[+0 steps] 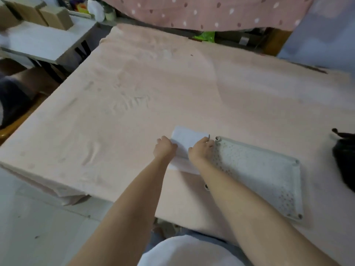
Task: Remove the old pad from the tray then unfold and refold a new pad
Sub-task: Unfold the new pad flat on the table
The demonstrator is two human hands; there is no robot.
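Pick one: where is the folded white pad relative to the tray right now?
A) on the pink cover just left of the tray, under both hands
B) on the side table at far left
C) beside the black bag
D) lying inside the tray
A: the white pad lies on the pink cover just left of the tray, with the left hand and right hand both on it.

Both hands work a folded white pad (187, 140) on the pink-covered table (134, 104) — the left hand (164, 147) grips its left edge, the right hand (201, 150) pinches its right edge. Just beside it on the right lies a perforated tray (295, 185) — a black bag (344, 158) sits farther right
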